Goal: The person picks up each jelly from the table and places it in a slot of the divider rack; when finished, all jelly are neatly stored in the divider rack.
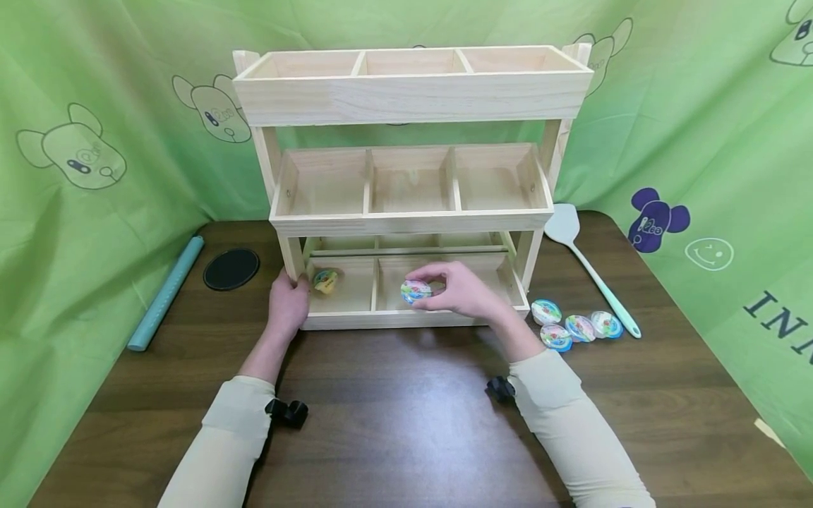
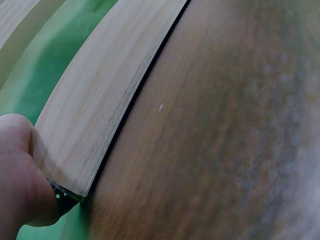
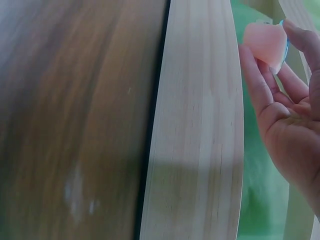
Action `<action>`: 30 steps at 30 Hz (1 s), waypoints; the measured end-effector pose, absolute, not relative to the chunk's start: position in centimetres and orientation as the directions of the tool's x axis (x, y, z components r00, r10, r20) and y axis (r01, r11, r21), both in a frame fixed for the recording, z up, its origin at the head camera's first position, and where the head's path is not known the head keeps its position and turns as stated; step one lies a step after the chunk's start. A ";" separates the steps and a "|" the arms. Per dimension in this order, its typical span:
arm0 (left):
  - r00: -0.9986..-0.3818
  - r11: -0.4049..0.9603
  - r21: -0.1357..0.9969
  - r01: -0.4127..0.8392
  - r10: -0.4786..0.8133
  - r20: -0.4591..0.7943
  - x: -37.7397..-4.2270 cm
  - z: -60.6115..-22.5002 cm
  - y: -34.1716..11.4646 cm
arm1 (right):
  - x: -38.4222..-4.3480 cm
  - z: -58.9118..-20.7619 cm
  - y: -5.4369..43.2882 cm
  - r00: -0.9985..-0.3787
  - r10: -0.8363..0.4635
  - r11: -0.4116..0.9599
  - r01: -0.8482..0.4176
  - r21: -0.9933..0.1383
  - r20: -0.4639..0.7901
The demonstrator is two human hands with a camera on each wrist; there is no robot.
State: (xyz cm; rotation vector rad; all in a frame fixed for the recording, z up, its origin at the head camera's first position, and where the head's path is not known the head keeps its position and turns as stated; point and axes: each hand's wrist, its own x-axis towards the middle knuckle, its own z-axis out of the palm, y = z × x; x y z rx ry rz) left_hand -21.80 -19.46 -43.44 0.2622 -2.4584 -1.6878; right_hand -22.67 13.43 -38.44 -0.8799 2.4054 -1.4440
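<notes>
A three-tier wooden shelf (image 1: 413, 224) stands on the table, its tiers split into compartments. My right hand (image 1: 460, 289) pinches a jelly cup (image 1: 416, 291) between thumb and fingers, over the middle compartment of the bottom tier. In the right wrist view this jelly cup (image 3: 262, 44) shows a pale pink body, its printed lid turned toward the thumb. A yellow jelly cup (image 1: 325, 281) lies tilted in the bottom-left compartment. My left hand (image 1: 288, 305) grips the shelf's lower left end. In the left wrist view the thumb (image 2: 17, 131) lies at the front board's (image 2: 95, 100) corner.
Several jelly cups (image 1: 556, 337) with printed lids sit together on the table, right of the shelf. Behind them a pale blue spatula (image 1: 597, 271) leans its head near the shelf post. To the left lie a blue roll (image 1: 166, 293) and a black disc (image 1: 231, 269). Green curtain (image 1: 76, 233) surrounds the table.
</notes>
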 end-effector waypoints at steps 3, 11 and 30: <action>-0.973 0.353 0.934 -0.058 -0.228 0.026 -21.9 -43.5 -19.5 | -22.9 -38.5 12.7 -0.806 -0.579 0.361 -0.387 -0.848 0.121; -0.973 0.354 0.933 -0.064 -0.229 0.020 -21.8 -43.3 -19.4 | -23.2 -38.9 10.3 -0.816 -0.568 0.367 -0.369 -0.854 0.108; -0.973 0.350 0.935 -0.061 -0.231 0.023 -21.8 -43.4 -19.4 | -23.5 -39.2 6.6 -0.799 -0.592 0.364 -0.382 -0.849 0.105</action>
